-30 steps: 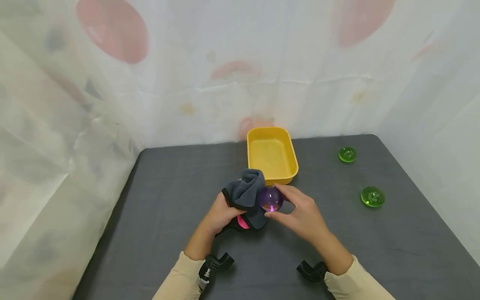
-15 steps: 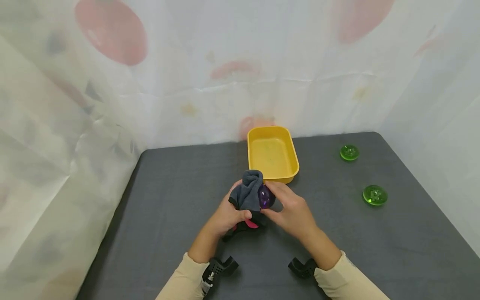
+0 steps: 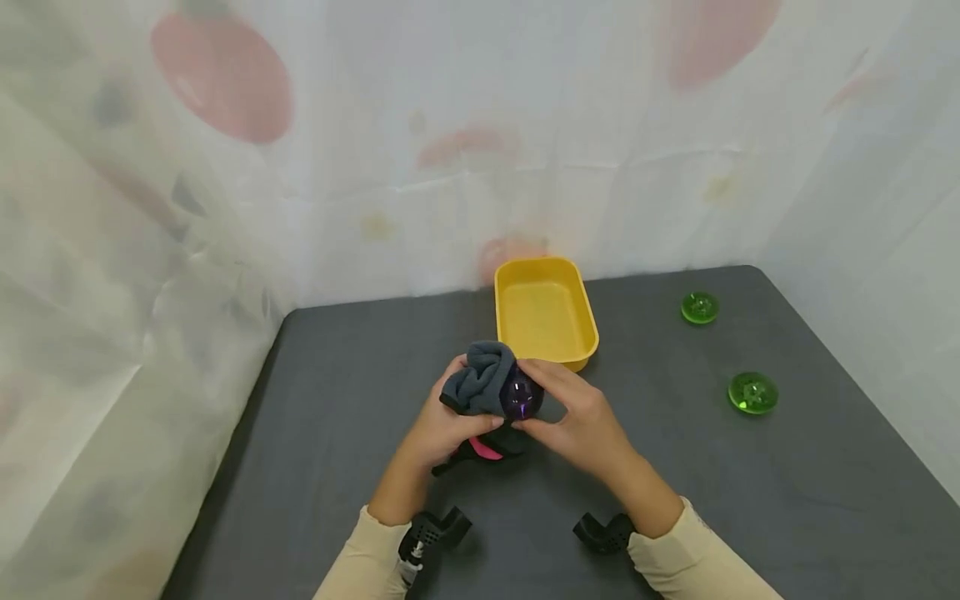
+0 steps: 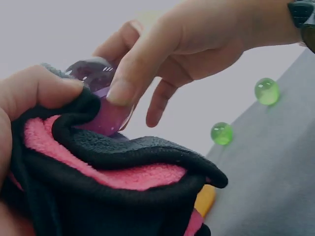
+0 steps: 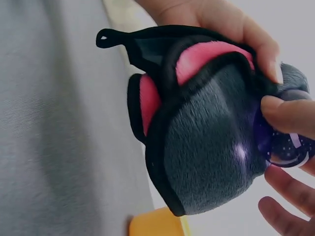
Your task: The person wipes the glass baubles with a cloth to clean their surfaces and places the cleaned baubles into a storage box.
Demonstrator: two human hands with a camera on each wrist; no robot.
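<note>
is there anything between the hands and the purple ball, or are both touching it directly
Partly. The right hand pinches the purple ball bare-fingered. The grey and pink cloth lies between the left hand and the ball, wrapped over its left side.

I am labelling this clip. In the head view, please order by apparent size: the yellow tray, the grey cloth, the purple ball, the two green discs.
1. yellow tray
2. grey cloth
3. purple ball, partly covered
4. nearer green disc and farther green disc: probably alike, distance makes the difference unsure.
</note>
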